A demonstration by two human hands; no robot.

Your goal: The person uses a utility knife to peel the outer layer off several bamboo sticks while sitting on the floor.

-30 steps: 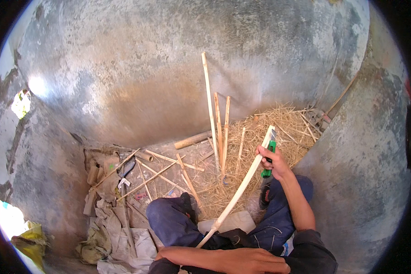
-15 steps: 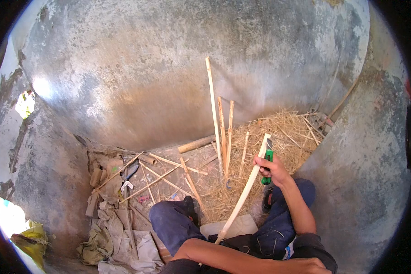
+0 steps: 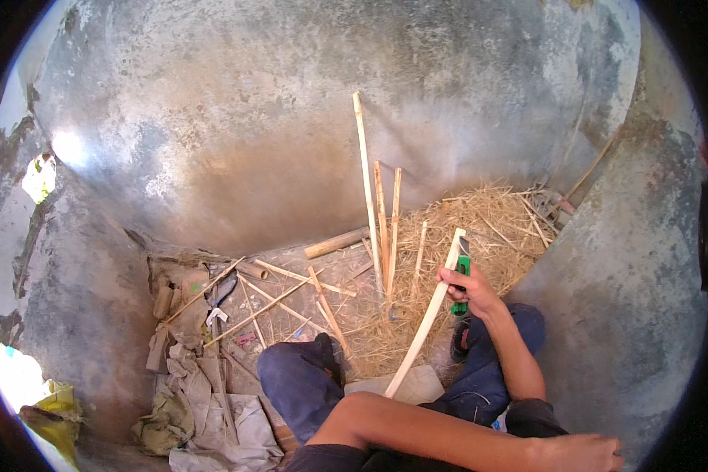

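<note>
My right hand (image 3: 470,289) is closed round a green utility knife (image 3: 462,275), its blade pointing up and away from me. The same hand pinches a long pale bamboo strip (image 3: 421,338) against the knife, near the strip's upper end. From there the strip slants down toward my lap, where my left forearm hides its lower part. That forearm lies across my lap to the right. At the lower right edge, my left hand (image 3: 584,454) has its fingers curled in; whatever they may hold is hidden.
Several bamboo sticks (image 3: 365,189) lean on the curved grey wall (image 3: 291,94). A heap of straw-like shavings (image 3: 488,212) lies at the back right. More sticks (image 3: 271,311) litter the floor at left, near crumpled sacking (image 3: 232,429). A pale board (image 3: 425,381) lies between my legs.
My left hand and forearm have shifted to the right, covering more of the strip's lower end. My right hand still holds the knife and strip in nearly the same place.
</note>
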